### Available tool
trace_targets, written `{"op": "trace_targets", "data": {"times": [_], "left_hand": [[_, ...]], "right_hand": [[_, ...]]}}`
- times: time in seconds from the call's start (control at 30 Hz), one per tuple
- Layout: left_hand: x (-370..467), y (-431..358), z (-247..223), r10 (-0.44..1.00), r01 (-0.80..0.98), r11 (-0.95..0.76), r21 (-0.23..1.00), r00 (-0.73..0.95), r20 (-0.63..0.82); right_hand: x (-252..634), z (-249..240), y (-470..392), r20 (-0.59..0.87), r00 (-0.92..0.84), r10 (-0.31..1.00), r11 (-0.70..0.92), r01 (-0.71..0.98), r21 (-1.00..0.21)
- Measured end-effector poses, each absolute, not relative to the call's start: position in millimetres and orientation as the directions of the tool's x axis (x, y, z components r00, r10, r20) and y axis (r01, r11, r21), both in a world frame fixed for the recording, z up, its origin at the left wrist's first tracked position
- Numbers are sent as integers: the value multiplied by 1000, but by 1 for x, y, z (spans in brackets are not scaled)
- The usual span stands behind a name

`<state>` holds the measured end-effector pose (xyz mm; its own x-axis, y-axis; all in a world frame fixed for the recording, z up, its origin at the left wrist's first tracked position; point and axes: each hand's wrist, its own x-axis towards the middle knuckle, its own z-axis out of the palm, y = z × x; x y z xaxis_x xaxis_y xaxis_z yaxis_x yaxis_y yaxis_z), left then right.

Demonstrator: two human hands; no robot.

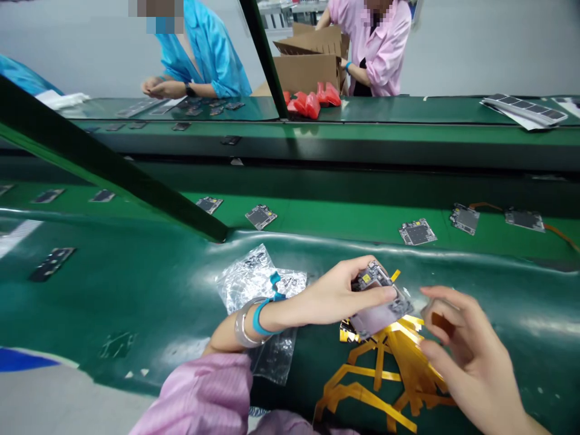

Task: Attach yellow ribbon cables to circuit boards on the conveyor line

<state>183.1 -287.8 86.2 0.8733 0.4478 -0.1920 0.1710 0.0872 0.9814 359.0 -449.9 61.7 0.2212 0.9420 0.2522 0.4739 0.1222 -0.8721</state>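
Note:
My left hand (pixel 344 296) grips a circuit board (pixel 378 311), thumb across its face and fingers at its far edge. A short orange tab sticks up from the board's upper right edge. To the right, my right hand (pixel 475 356) hovers apart from the board, thumb and fingers curved with a gap between them; nothing held shows clearly. Beneath both hands lies a loose pile of orange flex cables (pixel 357 393), partly covered by the board and my right hand. A clear plastic bag (pixel 247 278) lies under and beside my left forearm, which wears bracelets and a blue wrist strap.
Beyond the mat, a green belt (pixel 335 214) carries several circuit boards (pixel 417 232). A dark green post (pixel 149 181) slants across the left. Another board (pixel 52 264) lies at left. Across the line, two people work near a cardboard box (pixel 306 72) and red bundles (pixel 312 104).

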Motion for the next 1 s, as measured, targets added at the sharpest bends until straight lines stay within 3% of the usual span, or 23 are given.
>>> {"op": "trace_targets", "data": {"times": [0.1,0.23,0.4,0.73,1.0], "left_hand": [[183,-285,89,366,246,137,960,888,-280],[179,-289,94,330,310,46,949,892,-308],[177,-290,98,301,347,-65,936,901,-313],[175,-289,102,257,393,-66,917,895,-365],[176,-288,101,228,404,-35,914,894,-386]], "right_hand": [[371,71,-453,56,112,992,24,272,-962],[375,78,-452,-88,187,978,-158,401,-902],[367,78,-448,-59,189,980,-146,489,-860],[365,79,-447,27,156,987,-64,550,-833],[368,78,-447,-40,71,997,-73,570,-818]]}}
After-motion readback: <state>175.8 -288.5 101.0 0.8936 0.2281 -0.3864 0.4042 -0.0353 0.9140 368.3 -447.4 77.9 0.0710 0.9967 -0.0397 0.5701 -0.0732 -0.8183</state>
